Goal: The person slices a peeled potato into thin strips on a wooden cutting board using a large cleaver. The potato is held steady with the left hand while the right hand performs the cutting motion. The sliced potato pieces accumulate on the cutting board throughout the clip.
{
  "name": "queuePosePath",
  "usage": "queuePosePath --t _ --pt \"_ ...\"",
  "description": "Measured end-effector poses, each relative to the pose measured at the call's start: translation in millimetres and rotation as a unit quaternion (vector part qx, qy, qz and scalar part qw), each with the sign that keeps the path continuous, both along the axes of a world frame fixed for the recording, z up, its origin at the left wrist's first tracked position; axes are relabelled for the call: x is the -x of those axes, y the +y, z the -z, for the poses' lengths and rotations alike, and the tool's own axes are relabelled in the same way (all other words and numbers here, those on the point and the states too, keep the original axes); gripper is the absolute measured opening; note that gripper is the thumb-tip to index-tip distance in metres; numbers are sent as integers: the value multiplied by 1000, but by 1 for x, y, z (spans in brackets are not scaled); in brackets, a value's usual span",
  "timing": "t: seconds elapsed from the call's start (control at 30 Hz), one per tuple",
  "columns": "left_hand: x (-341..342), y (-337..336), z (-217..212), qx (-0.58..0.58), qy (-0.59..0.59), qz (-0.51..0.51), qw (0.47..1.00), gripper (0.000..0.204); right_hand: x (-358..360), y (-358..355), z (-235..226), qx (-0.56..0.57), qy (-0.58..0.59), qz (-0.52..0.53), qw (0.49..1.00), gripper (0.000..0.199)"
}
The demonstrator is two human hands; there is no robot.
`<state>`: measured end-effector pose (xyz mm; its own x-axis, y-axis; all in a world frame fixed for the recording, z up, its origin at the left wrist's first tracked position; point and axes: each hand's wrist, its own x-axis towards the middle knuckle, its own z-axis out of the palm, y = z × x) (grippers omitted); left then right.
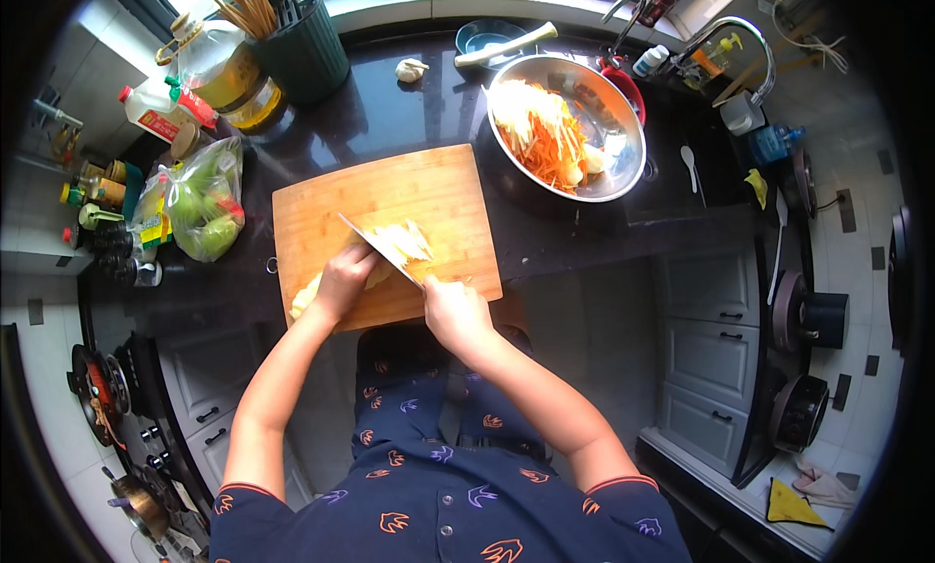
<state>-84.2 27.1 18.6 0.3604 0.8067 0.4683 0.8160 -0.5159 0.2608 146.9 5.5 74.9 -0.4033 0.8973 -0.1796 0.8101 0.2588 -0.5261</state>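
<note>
A wooden cutting board [380,188] lies at the counter's near edge. My right hand [458,315] is closed round the handle of a kitchen knife [375,243], whose blade slants across the board toward the far left. Curled fingers of my left hand [348,279] press a pale yellow vegetable, apparently a peeled potato, against the board beside the blade; the hand hides most of it. Beyond the blade is a small heap of pale shreds [404,240]. Another pale piece [305,298] sits by my left wrist at the board's near left.
Right of the board, a steel bowl [623,125] holds orange and pale shreds [545,139] and whole pale pieces. A leek-like stalk [506,45] rests across a glass bowl [477,32]. Garlic [411,70] lies farther back. Left stand bagged green vegetables [203,207] and an oil jug [229,71].
</note>
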Motion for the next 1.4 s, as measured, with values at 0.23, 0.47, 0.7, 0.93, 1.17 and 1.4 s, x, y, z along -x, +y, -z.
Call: queuePosePath --t 0.23,0.47,0.7,0.93,1.17,1.4 --pt "1 -1 -3 -4 57 -4 998 15 0 0 1 -11 0 -7 1000 11" --pt "5 -3 2 -14 34 1 999 18 -2 2 -11 -26 29 -12 999 14" --pt "3 -2 -1 2 8 9 1000 14 -3 0 -19 -33 23 -18 999 10" --pt "7 -4 9 -4 29 -2 1000 14 4 -7 -16 -25 -5 -6 1000 7" --pt "2 -1 3 -3 20 -3 1000 15 10 2 -6 -29 -14 -14 999 11" --pt "4 -3 5 12 25 -15 999 12 1 5 -19 -54 39 -21 998 10"
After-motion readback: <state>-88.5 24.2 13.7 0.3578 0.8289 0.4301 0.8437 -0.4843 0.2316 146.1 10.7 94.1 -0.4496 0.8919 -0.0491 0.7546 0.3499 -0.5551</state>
